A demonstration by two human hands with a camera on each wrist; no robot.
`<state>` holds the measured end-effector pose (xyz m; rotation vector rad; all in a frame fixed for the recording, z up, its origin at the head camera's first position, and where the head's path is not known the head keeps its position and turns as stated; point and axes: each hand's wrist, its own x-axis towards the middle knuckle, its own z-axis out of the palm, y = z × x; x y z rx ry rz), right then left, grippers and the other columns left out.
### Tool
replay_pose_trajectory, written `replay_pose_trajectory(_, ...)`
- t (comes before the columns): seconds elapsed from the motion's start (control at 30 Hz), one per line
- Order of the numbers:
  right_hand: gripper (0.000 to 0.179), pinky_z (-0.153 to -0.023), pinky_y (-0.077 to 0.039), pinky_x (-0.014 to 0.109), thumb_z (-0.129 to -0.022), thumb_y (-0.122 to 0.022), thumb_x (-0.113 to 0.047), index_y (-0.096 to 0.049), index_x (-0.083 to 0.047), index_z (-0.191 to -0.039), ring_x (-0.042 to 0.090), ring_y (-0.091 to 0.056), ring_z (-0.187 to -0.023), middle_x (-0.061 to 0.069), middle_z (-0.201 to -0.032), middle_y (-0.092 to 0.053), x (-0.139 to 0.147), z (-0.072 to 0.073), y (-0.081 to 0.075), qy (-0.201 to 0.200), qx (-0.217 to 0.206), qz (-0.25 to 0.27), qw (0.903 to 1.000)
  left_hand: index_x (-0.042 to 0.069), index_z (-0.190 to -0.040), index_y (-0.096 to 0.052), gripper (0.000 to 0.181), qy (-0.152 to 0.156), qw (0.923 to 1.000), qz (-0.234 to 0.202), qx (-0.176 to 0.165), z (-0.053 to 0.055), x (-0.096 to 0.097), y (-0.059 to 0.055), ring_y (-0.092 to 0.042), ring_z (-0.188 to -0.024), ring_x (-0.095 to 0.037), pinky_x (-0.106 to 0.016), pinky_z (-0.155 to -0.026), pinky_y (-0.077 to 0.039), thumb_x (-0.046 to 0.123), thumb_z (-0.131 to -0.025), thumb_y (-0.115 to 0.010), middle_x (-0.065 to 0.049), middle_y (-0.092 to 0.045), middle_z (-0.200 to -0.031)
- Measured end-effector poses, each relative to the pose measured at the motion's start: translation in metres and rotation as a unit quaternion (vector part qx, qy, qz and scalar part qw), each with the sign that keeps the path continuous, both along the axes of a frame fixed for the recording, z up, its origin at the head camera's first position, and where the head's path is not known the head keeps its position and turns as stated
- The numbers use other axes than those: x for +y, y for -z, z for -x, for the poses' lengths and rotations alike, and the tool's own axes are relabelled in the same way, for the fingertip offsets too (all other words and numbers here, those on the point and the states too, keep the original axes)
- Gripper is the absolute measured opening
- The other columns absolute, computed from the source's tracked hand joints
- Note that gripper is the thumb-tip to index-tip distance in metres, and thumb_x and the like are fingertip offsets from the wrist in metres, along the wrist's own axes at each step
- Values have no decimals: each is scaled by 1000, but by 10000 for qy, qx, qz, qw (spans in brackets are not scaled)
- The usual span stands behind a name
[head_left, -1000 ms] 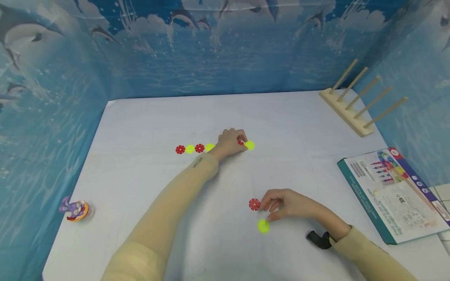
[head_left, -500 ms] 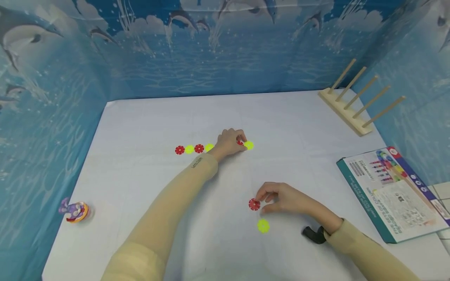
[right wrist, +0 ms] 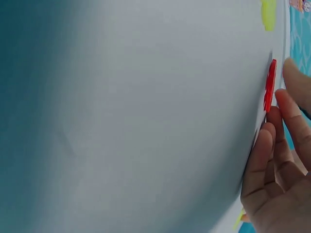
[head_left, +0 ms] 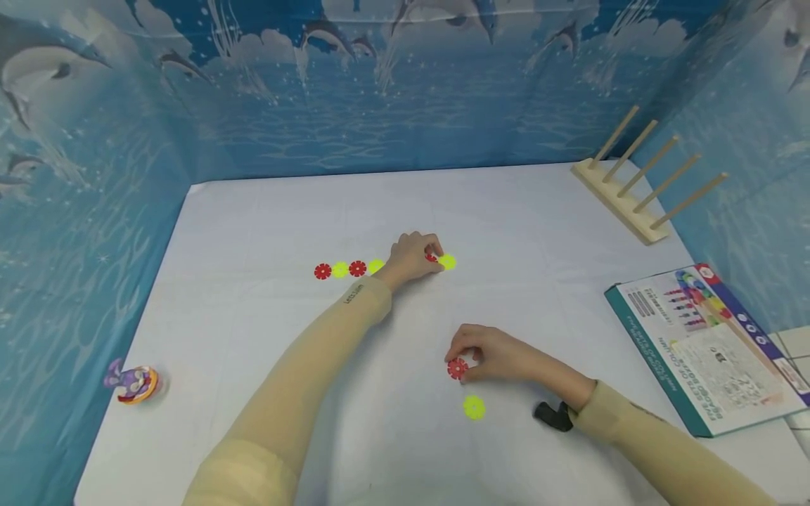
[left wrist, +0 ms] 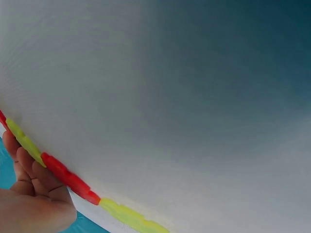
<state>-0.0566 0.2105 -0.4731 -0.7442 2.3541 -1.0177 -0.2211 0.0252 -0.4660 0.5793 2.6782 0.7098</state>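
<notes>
A row of interlocking snowflake discs, red point(head_left: 357, 268) and yellow point(head_left: 340, 270), lies across the table's middle. My left hand point(head_left: 413, 256) holds the row near its right end, thumb and forefinger around a red snowflake disc point(head_left: 431, 258) beside the last yellow disc point(head_left: 448, 262). The hand and forearm hide part of the row. In the left wrist view the fingers touch the linked discs point(left wrist: 68, 177). Nearer, my right hand point(head_left: 500, 353) has thumb and forefinger at opposite edges of a loose red snowflake disc point(head_left: 457, 368) on the table. Below it lies a loose yellow disc point(head_left: 474, 407).
At the back right stands a wooden base with several upright pegs point(head_left: 620, 202). A flat printed box point(head_left: 709, 351) lies along the right edge. A small purple toy point(head_left: 133, 382) sits at the left edge. Dolphin-patterned cloth point(head_left: 285, 126) walls the white table.
My right hand has moved left from beside the yellow disc to the loose red snowflake disc, with its fingers now around it. The left hand stays at the row.
</notes>
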Motion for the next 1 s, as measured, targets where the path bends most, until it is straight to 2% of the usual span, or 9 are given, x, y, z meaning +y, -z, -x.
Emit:
replay_pose_trajectory(0.13, 26, -72, -49, 22, -78, -82, -12, -73, -19, -101, 10, -55, -86, -7, -101, -60, -4, 1, -1, -91, 249, -217, 9994, 20, -110, -66, 26, 4, 10000, -8, 3, 1, 0, 1, -47, -104, -21, -38, -92, -39, 30, -88, -74, -3, -59, -108)
replay_pose_trajectory(0.33, 26, -71, -49, 20, -75, -85, -12, -70, -21, -95, 9, -52, -82, -9, -94, -57, -11, 0, -3, 19, 324, -620, 9975, 20, -110, -66, 26, -5, 10000, -26, -28, 1, 0, 2, -47, -105, -21, -40, -94, -38, 31, -88, -75, -3, -58, -110)
replay_pose_trajectory(0.53, 28, -70, -49, 20, -74, -86, -12, -69, -19, -95, 8, -51, -80, -8, -90, -57, -13, 0, -6, 46, 357, -708, 9968, 19, -110, -65, 27, -10, 10000, -58, -50, -1, 0, -1, -47, -107, -22, -40, -96, -37, 30, -88, -74, -4, -58, -111)
replay_pose_trajectory(0.67, 26, -69, -49, 20, -74, -86, -11, -70, -19, -93, 8, -52, -78, -8, -88, -58, -12, 0, -6, 37, 318, -629, 9975, 20, -110, -65, 27, -30, 10000, -52, -47, -1, 0, 1, -47, -106, -22, -40, -95, -38, 30, -88, -75, -4, -58, -110)
replay_pose_trajectory(0.77, 23, -66, -48, 21, -75, -85, -11, -69, -21, -88, 7, -52, -74, -9, -82, -58, -8, 2, -6, 25, 176, -511, 9985, 21, -110, -65, 26, -19, 10000, -28, -15, 1, 0, 4, -47, -105, -22, -40, -94, -38, 31, -88, -74, -3, -58, -110)
replay_pose_trajectory(0.87, 18, -63, -48, 21, -78, -83, -12, -69, -23, -84, 7, -54, -68, -10, -75, -62, -4, 6, -8, 121, -143, -343, 9992, 21, -110, -65, 26, -4, 10000, -53, -8, 2, 0, 6, -46, -105, -22, -40, -94, -38, 31, -88, -74, -4, -58, -110)
replay_pose_trajectory(1.0, 13, -65, -50, 23, -80, -82, -15, -71, -20, -84, 10, -61, -68, -7, -76, -70, 4, 21, -13, 599, -579, 14, 9965, 21, -109, -65, 26, -25, 10000, -53, -25, 2, 0, 6, -46, -105, -22, -40, -94, -37, 31, -88, -74, -4, -58, -109)
